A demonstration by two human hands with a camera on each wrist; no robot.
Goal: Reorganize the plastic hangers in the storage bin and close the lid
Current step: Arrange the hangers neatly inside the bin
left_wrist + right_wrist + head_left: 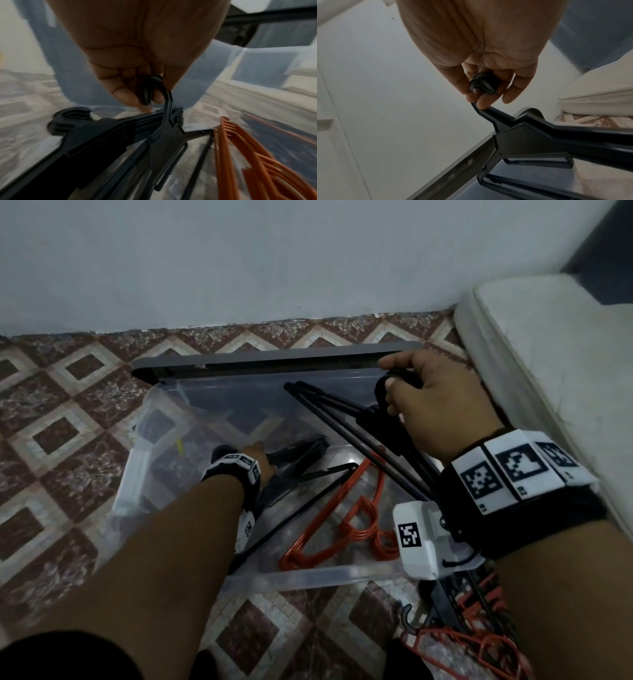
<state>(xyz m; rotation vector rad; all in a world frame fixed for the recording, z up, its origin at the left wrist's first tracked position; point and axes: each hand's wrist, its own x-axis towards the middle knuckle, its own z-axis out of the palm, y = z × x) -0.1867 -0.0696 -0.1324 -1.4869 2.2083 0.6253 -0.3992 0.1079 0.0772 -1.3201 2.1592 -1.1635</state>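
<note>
- The floor (61,412), tiled in a diamond pattern, runs up to a pale wall (239,261), and a white mattress (548,364) lies at the right.
- The clear bin (325,575) sits open on the floor, its far rim close to the wall and its right side near the mattress.
- The grey lid (274,358) stands behind the bin's far rim, against the wall.
- The right hand (435,398) is raised over the bin's far right corner, fingers (485,100) curled round the hooks of a bunch of black hangers (346,419) that slants across the bin.
- The left hand (260,457) reaches down inside the bin, its fingers (126,94) pinching the hook of one black hanger (164,138) above a black stack (96,138) on the bottom.
- Orange hangers (346,525) lie in the bin's near right part, beside the black ones.
- More hangers, black and orange (472,642), lie on the floor outside the near right corner.
</note>
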